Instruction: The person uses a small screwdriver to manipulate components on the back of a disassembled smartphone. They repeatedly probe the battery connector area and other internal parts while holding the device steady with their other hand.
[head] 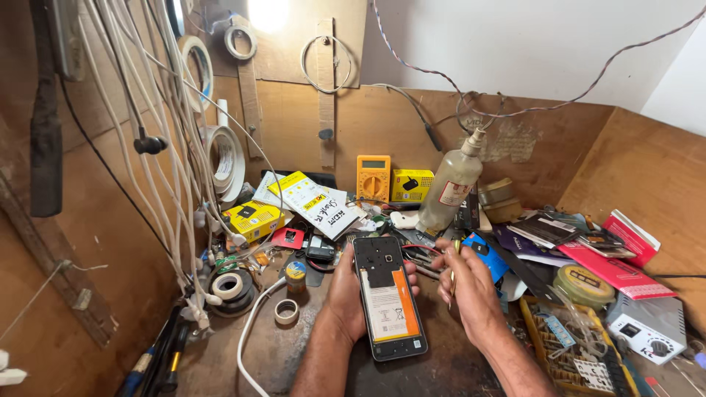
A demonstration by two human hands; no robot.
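My left hand [346,290] cradles an opened smartphone [387,298] from underneath, its back cover off so the battery and black upper board show. My right hand [465,287] hovers just right of the phone's top edge. Its fingers pinch a thin yellowish tool [453,273], whose tip I cannot make out. Both hands are above the dark worn bench top [294,345].
Clutter fills the back: yellow multimeter [373,177], yellow boxes [253,218], a clear spray bottle [450,190], tape rolls [229,286], red packages [616,266]. White cables [173,162] hang at left. A parts tray [573,349] sits at right. Wooden walls enclose the bench.
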